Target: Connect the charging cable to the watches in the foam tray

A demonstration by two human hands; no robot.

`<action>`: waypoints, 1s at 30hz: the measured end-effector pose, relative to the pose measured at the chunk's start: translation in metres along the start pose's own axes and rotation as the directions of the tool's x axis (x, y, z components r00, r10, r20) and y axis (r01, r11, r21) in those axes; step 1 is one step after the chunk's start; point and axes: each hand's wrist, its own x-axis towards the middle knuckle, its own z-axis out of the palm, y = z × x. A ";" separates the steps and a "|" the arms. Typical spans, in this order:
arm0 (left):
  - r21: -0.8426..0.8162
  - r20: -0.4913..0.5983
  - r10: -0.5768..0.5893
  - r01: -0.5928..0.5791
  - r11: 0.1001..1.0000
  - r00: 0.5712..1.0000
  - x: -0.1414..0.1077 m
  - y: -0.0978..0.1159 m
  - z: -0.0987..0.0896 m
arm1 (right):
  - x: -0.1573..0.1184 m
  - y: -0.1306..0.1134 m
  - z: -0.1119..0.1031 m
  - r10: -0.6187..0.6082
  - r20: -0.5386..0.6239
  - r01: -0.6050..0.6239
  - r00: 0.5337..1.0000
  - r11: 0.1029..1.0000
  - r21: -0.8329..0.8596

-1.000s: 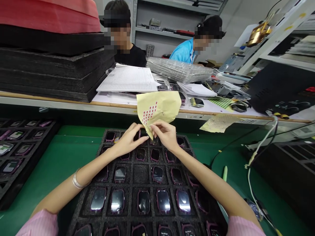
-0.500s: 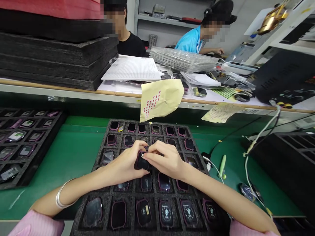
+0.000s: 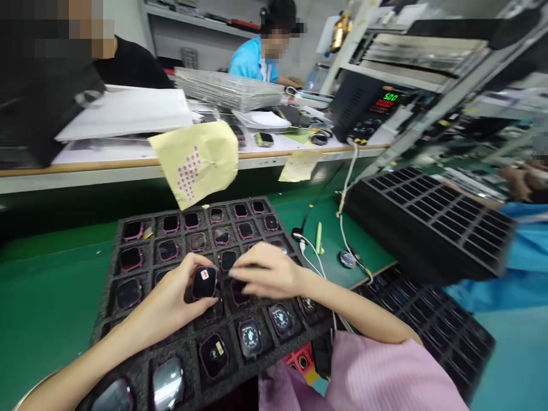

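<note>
My left hand (image 3: 173, 297) pinches a smartwatch (image 3: 200, 288) with a dark screen and a purplish frame between thumb and fingers, just above the tray. A small white sticker with a red mark (image 3: 204, 274) sits on its screen. To the right, my right hand (image 3: 274, 271) hovers over the tray with fingers stretched out, slightly blurred and holding nothing visible. Below both hands lies a black foam tray (image 3: 107, 297) with a watch in most compartments. Near the front, one watch (image 3: 214, 355) bears a yellowish label, and another (image 3: 250, 338) shows a lit dial.
A second black tray (image 3: 428, 228) stands on the right, with more watch trays (image 3: 428, 319) lower down. White cables (image 3: 345, 194) and a green pen-like tool (image 3: 319, 237) lie beside my tray. Yellow sticker paper (image 3: 201, 165) hangs from the shelf. Co-workers sit behind and at right.
The view has swung to the right. My right hand has moved away from the watch in my left hand, and the sticker now shows on its screen.
</note>
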 end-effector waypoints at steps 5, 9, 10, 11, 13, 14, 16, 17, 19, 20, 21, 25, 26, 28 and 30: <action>0.200 0.103 0.057 -0.077 0.977 0.993 0.005 -0.012 0.012 | -0.080 0.064 -0.032 0.752 -0.086 -0.754 0.654 0.637 -0.161; 0.179 0.132 0.019 -0.042 0.983 0.991 0.006 -0.016 0.024 | -0.135 0.100 -0.040 0.889 -0.160 -0.893 0.429 0.391 -0.222; 0.177 0.129 0.025 -0.048 0.983 0.991 0.006 -0.016 0.026 | -0.145 0.106 -0.040 0.907 -0.181 -0.914 0.379 0.337 -0.224; 0.188 0.124 0.041 -0.064 0.980 0.991 0.007 -0.017 0.028 | -0.153 0.111 -0.039 0.923 -0.192 -0.931 0.334 0.291 -0.221; 0.234 0.106 0.091 -0.114 0.965 0.990 0.007 -0.018 0.029 | -0.163 0.119 -0.037 0.948 -0.182 -0.954 0.262 0.226 -0.196; 0.262 0.099 0.114 -0.137 0.955 0.989 0.008 -0.018 0.029 | -0.166 0.121 -0.035 0.957 -0.167 -0.962 0.237 0.208 -0.176; 0.303 0.101 0.141 -0.165 0.938 0.985 0.008 -0.018 0.028 | -0.166 0.124 -0.033 0.967 -0.135 -0.972 0.214 0.198 -0.122; 0.312 0.113 0.146 -0.175 0.934 0.983 0.008 -0.018 0.027 | -0.164 0.124 -0.034 0.968 -0.128 -0.975 0.215 0.205 -0.088; 0.310 0.122 0.141 -0.173 0.935 0.982 0.008 -0.018 0.027 | -0.155 0.119 -0.043 0.963 -0.134 -0.972 0.236 0.237 -0.006; 0.305 0.114 0.134 -0.163 0.938 0.984 0.008 -0.019 0.026 | -0.149 0.114 -0.051 0.956 -0.147 -0.964 0.252 0.261 0.043; 0.298 0.101 0.127 -0.151 0.942 0.987 0.009 -0.021 0.026 | -0.141 0.108 -0.060 0.949 -0.159 -0.952 0.271 0.288 0.099; 0.281 0.050 0.134 -0.143 0.949 0.990 0.009 -0.025 0.027 | -0.106 0.065 -0.097 0.882 -0.146 -0.718 0.448 0.452 0.530; 0.283 0.039 0.139 -0.144 0.948 0.990 0.010 -0.025 0.027 | -0.096 0.051 -0.101 0.841 -0.136 -0.553 0.524 0.458 0.696; 0.289 0.009 0.135 -0.131 0.948 0.991 0.010 -0.026 0.028 | -0.076 0.022 -0.097 0.729 -0.073 -0.357 0.681 0.417 0.836; 0.288 -0.028 0.122 -0.109 0.951 0.992 0.011 -0.026 0.029 | -0.056 -0.003 -0.078 0.656 0.030 -0.359 0.754 0.373 0.856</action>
